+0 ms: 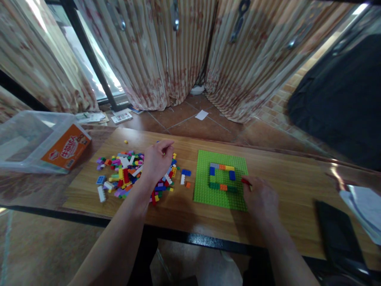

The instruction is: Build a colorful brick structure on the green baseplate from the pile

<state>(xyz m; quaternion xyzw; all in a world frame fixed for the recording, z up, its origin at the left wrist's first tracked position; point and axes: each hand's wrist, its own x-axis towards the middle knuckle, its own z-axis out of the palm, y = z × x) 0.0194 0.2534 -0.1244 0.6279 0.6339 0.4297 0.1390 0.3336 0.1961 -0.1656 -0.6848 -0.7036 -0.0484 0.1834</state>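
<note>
Over the right side of a heap of loose toy bricks (126,176) is my left hand (157,159), its fingers curled towards the thumb; whatever they hold, if anything, is hidden. My right hand (260,196) pinches a red brick (245,181) at the right edge of the green baseplate (202,174). A rectangular outline of bricks stands on the plate. It has a grey brick (214,165), a yellow brick (229,168), an orange brick (223,187), dark green bricks (213,185) and a blue brick (232,175) at its right side.
Left of the baseplate lie a blue brick (186,172), a white brick (182,179) and an orange brick (187,185). A clear plastic bin (35,139) stands far left. At right are a black flat object (339,234) and papers (363,206) on the wooden table (297,190).
</note>
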